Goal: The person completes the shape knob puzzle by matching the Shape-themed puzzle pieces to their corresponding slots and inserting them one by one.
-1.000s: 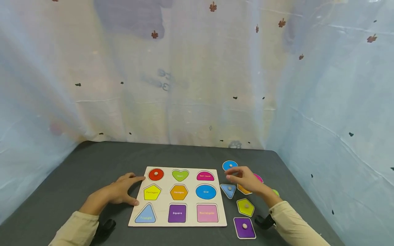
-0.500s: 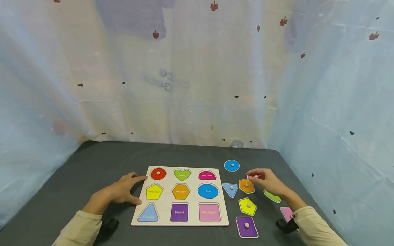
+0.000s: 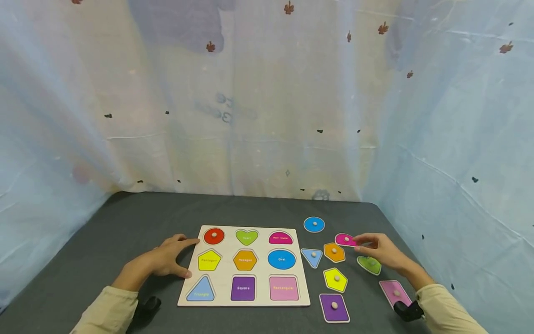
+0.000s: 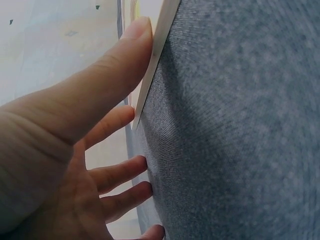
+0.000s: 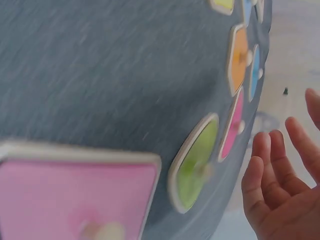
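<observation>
Head view shows, at the left side of the board [image 3: 262, 274], the left hand [image 3: 158, 257], with thumb and fingers spread apart; thumb and forefinger touch the board's left edge, I think to keep it from sliding. On the board, the red round piece [image 3: 214, 236] sits in its far left hollow, with its knob upward. The other eight hollows show printed shapes and names, and their pieces lie right of the board, perhaps put there for easy reach.

Close to the board's right edge is the light-blue triangle [image 3: 312, 258]; beyond the far right corner, the blue oval [image 3: 314, 224]. Farther right of the board come the orange hexagon [image 3: 334, 253], yellow pentagon [image 3: 335, 280], purple square [image 3: 333, 308] and magenta half-round [image 3: 344, 239]. Next is the right hand [image 3: 377, 248], near this half-round; in the right wrist view its fingers are loosely bent, holding nothing. Farthest from the board are the green heart [image 3: 369, 265] and pink rectangle [image 3: 395, 293]. The knobs point upward, probably so that fingertips can pick them.
</observation>
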`<state>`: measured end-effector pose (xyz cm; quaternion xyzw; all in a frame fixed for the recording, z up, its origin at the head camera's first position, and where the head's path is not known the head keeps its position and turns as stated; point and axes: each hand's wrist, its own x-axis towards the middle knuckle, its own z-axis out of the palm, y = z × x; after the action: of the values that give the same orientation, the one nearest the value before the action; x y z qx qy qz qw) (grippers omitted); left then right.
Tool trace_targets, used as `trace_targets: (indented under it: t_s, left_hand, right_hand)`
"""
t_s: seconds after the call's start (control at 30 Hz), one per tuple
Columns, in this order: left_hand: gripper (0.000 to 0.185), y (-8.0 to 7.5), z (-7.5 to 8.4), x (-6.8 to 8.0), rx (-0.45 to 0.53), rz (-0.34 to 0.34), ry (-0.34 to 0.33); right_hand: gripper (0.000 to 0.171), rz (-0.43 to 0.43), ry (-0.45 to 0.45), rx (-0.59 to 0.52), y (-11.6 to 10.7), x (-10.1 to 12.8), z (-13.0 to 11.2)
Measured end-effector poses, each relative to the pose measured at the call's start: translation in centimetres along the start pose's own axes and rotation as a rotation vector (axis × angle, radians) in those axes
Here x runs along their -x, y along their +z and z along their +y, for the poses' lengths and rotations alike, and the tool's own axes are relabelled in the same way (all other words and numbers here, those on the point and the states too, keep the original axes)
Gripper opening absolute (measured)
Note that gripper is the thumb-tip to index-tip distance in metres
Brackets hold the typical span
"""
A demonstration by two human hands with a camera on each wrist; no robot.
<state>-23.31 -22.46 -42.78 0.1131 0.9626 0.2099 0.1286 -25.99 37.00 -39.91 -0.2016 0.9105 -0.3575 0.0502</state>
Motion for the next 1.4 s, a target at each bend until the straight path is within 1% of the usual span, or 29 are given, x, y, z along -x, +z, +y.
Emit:
trace_targets:
  t_s: [0.17,0.23,0.4,0.57,0.73,0.97,1.17,1.4]
  left_hand:
    - [0.096,0.1,-0.3,0.1,-0.009,0.001,0.002]
    - [0.096,0.1,-0.3,0.2,-0.01,-0.001,0.0]
    - [0.097,0.0,-0.3,0.2,-0.015,-0.003,-0.002]
    - [0.097,-0.1,0.0,0.0,-0.013,-0.007,-0.002]
    - [0.097,0.0,-0.1,-0.1,-0.013,-0.007,-0.001]
    - [0.096,-0.1,-0.2,0.2,-0.013,-0.006,-0.003]
    - [0.097,-0.2,-0.1,0.4,-0.009,-0.007,-0.007]
    - [0.098,0.1,-0.3,0.2,-0.014,0.004,-0.015]
  right_hand:
    - [0.045,-0.07,0.014,0.004,-0.7,0.9,1.5]
    - [0.044,-0.106,0.036,-0.013,-1.0,1.3,2.2]
    - [0.043,-0.164,0.121,-0.1,-1.5,2.2,3.6]
    - [0.043,-0.207,0.162,-0.185,-1.9,2.4,4.9]
    - [0.042,-0.215,0.194,-0.217,-2.1,2.3,5.6]
    - [0.037,-0.198,0.147,-0.205,-1.6,1.9,6.2]
    - [0.039,-0.19,0.166,-0.212,-1.4,2.1,5.7]
    - [0.04,-0.182,0.13,-0.19,-1.5,2.1,5.7]
